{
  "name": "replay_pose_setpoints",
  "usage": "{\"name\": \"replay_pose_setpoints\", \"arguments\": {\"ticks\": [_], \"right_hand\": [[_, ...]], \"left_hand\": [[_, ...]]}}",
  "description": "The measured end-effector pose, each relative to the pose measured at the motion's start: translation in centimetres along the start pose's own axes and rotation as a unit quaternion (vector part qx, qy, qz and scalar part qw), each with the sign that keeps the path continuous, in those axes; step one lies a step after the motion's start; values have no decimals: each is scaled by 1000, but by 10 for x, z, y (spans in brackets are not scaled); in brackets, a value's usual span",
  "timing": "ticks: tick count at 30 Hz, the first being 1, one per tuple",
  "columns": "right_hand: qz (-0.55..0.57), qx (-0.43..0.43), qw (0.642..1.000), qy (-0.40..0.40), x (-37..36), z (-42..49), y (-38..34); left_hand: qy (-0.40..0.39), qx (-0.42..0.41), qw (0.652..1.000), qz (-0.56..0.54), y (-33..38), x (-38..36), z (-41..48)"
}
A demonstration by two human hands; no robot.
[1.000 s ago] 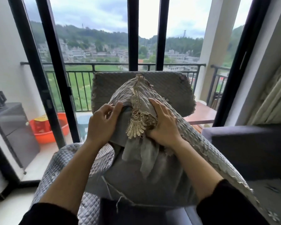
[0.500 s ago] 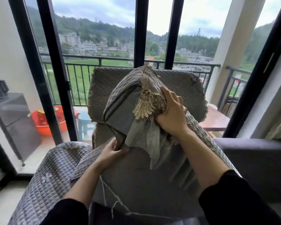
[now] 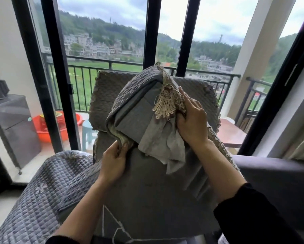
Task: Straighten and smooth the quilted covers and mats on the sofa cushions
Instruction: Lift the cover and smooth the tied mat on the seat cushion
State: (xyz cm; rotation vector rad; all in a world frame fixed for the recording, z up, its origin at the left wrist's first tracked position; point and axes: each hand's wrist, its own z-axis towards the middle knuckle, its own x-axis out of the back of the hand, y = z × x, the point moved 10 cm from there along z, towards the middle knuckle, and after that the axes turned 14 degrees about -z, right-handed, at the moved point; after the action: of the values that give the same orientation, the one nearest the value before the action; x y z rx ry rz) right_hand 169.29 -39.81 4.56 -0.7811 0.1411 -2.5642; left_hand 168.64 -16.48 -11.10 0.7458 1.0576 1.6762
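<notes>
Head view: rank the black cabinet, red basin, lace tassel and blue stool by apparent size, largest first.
1. black cabinet
2. red basin, partly behind the door frame
3. lace tassel, near the basin in size and closer to the camera, so unsure
4. blue stool, partly hidden

Two arms are seen, coming in from the near edge. Both are dressed in black long sleeves of a plain, matte cloth. The right sleeve [image 3: 253, 219] is shown widely at the near right. It ends at about the middle of the forearm, and its cuff edge is seen as a simple, slightly uneven line. Of the left sleeve [image 3: 63, 241] only a small dark part is shown at the near edge, left of the middle. Beyond the cuffs the forearms and wrists are left uncovered. The left hand [image 3: 112, 166] and the right hand [image 3: 191, 124] are bare.
</notes>
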Motion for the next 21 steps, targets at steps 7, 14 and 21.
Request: {"name": "replay_pose_setpoints", "arguments": {"ticks": [7, 14, 21], "right_hand": [[24, 28, 998, 48, 35, 45, -32], [172, 10, 978, -117, -72, 24, -116], [196, 15, 947, -253, -187, 2, -228]], "left_hand": [[37, -81, 995, 35, 85, 34, -20], [104, -16, 994, 11, 60, 130, -49], [134, 17, 987, 89, 6, 230, -47]]}}
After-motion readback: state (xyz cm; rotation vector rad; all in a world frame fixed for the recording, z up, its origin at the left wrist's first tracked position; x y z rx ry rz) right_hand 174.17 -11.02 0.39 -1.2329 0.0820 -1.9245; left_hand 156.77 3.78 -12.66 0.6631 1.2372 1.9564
